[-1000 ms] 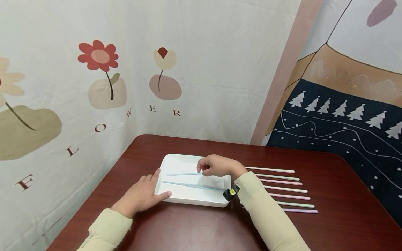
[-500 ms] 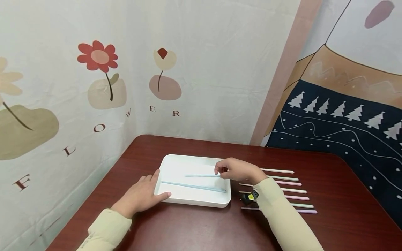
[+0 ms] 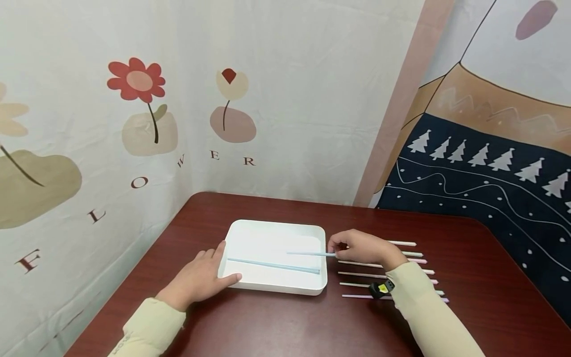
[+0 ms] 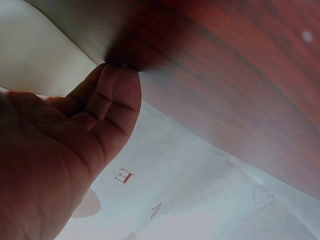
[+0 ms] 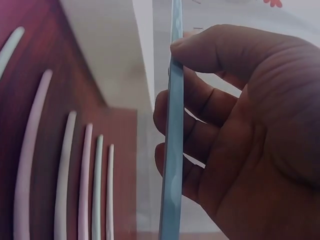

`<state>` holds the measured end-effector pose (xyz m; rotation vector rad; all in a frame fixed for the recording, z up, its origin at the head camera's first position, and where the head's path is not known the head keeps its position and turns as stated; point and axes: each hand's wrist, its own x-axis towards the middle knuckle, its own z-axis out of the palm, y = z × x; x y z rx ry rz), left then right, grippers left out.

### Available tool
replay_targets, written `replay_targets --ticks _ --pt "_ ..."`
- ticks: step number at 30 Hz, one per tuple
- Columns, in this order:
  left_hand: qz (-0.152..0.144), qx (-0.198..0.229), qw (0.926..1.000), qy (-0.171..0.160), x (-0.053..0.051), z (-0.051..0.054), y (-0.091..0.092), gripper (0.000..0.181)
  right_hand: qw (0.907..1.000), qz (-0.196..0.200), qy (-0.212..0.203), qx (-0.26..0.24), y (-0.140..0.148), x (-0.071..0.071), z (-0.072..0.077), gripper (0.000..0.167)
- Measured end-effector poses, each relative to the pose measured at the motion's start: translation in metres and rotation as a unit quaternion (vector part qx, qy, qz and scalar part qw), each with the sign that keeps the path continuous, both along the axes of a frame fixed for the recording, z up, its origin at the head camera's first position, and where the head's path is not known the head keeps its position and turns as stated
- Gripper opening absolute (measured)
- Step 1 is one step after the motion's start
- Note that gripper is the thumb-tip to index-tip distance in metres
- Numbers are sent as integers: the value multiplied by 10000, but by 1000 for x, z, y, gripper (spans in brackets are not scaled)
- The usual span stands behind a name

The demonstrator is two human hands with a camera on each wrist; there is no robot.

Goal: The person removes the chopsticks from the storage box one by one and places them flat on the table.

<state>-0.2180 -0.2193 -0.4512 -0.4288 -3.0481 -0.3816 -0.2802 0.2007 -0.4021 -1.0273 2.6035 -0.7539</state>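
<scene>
My right hand (image 3: 363, 247) pinches a light blue chopstick (image 5: 172, 130) between thumb and fingers, just past the white tray's right rim. Its thin end still reaches left over the tray (image 3: 276, 233). Inside the tray another light blue chopstick (image 3: 274, 265) lies nearly crosswise, slanting slightly toward the near right corner. At the tray's near left corner rests my left hand (image 3: 202, 275), fingers along the left side and thumb on the near rim. The left wrist view shows the left hand's fingers extended, close together, with their tips in shadow.
Right of the tray, several pastel chopsticks (image 3: 361, 273) in white, green, pink and purple lie in a roughly parallel row, partly under the right forearm. A dark red wooden table (image 3: 267, 322) carries everything. Printed curtains (image 3: 290, 99) hang behind and to the left.
My right hand has moved right, carrying the blue chopstick from over the tray toward the row. The other blue chopstick stays in the tray. My left hand has kept its place.
</scene>
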Motion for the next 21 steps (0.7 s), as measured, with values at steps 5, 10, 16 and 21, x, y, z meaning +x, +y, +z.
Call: replay_targets --ticks 5,10,16,21 --pt "13 -11 10000 -15 0 0 0 114 9999 30 97 29 15 7 -2 19" --pt "10 -34 10000 -18 1 0 0 114 10000 -29 -8 72 30 17 -2 18" --pt "2 -54 10000 13 1 0 0 114 9999 -49 65 124 47 30 0 20" --pt "-1 -49 10000 6 1 0 0 114 9999 9 -75 -76 64 41 -1 22"
